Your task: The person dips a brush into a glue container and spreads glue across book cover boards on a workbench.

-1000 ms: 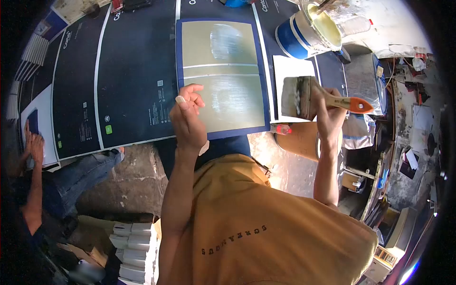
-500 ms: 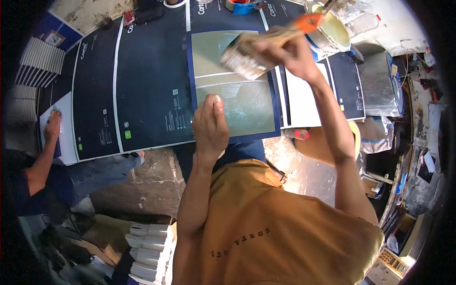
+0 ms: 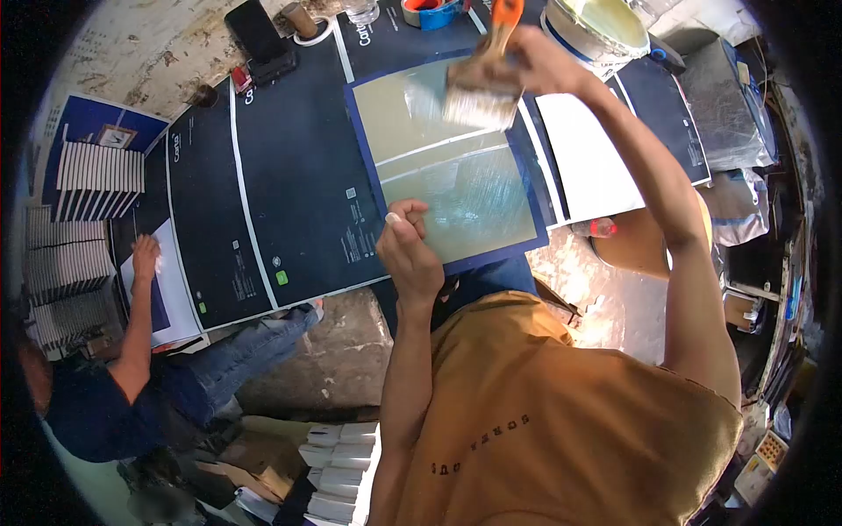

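Note:
A wide paintbrush [image 3: 482,98] with an orange handle and pale, wet-looking bristles is in my right hand [image 3: 545,63]. Its bristles are over the upper part of a blue-edged cover sheet [image 3: 438,162]. That sheet has two grey-beige panels split by a pale strip, and a glossy, streaky coating shows on both. My left hand [image 3: 410,259] is closed at the sheet's lower left edge, fingers curled and thumb on top. Whether it pinches the edge is hidden.
A bucket of pale paste [image 3: 605,31] stands at the back right beside a white sheet [image 3: 588,158]. Tape rolls [image 3: 430,12] and a phone [image 3: 254,31] lie at the back. Leftward, a co-worker's hand [image 3: 146,256] rests on paper near stacked books [image 3: 101,180].
The brush has turned more upright, its bristles now pointing down. My left hand's fingers have shifted at the sheet's edge. The whole view has tilted and shifted.

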`<state>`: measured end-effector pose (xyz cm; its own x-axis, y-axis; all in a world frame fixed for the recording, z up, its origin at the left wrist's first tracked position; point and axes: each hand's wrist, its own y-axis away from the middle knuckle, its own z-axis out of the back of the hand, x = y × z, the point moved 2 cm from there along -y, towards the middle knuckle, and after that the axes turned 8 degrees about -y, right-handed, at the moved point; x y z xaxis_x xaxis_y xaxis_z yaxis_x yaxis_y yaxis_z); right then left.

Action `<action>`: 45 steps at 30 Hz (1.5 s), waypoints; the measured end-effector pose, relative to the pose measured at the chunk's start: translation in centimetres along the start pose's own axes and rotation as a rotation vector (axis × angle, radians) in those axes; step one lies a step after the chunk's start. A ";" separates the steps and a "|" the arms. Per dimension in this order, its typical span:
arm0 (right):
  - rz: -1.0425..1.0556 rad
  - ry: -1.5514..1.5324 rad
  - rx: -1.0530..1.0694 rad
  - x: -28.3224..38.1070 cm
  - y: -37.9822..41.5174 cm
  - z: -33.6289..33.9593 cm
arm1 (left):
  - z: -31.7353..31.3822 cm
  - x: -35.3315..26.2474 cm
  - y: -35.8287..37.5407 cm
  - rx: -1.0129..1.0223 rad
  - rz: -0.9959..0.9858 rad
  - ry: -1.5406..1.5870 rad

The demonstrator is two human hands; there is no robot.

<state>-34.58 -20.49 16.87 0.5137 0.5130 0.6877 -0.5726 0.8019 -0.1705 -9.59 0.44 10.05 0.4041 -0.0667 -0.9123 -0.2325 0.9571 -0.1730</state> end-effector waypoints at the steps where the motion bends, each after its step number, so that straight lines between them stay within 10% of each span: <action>1: -0.072 -0.037 -0.030 -2.7 -0.1 0.7 | 0.0 -0.1 0.2 -0.008 -0.014 -0.005; 5: -0.005 -0.006 -0.290 0.4 -0.9 3.5 | 0.2 -0.2 0.0 -0.006 0.012 -0.003; 9: 0.049 -0.184 0.141 4.8 -1.5 -0.3 | 0.2 -0.3 0.3 -0.016 0.027 0.007; 13: 0.108 0.117 -0.179 -1.4 -8.4 1.4 | 0.3 -0.4 0.6 -0.011 0.039 -0.016; 18: 0.395 -0.160 0.264 2.9 -10.6 -2.4 | 0.4 -0.4 0.5 -0.032 0.057 0.023; 19: 0.186 -0.062 0.511 4.9 -10.5 -3.7 | 0.3 -0.4 0.4 -0.036 0.050 0.043; 24: 0.160 0.079 0.045 2.4 -16.0 -3.3 | 0.6 -0.1 1.3 -0.112 0.059 0.064; 29: 0.187 0.038 0.513 7.7 -15.0 -5.9 | 0.6 -0.5 0.7 -0.109 0.041 0.051; 34: 0.266 0.064 0.028 5.3 -18.0 -4.8 | 0.3 0.0 0.7 -0.102 0.074 -0.027; 38: 0.167 -0.134 0.420 6.6 -15.9 -6.3 | 0.3 -0.5 0.5 -0.106 0.091 -0.030; 45: 0.186 0.007 -0.028 3.7 -13.0 -3.4 | 0.3 -0.2 0.7 -0.123 0.088 -0.003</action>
<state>-23.06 -27.97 19.18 0.4046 0.6555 0.6377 -0.6403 0.7009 -0.3143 -9.56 1.23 10.23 0.3797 0.0173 -0.9249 -0.3739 0.9174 -0.1364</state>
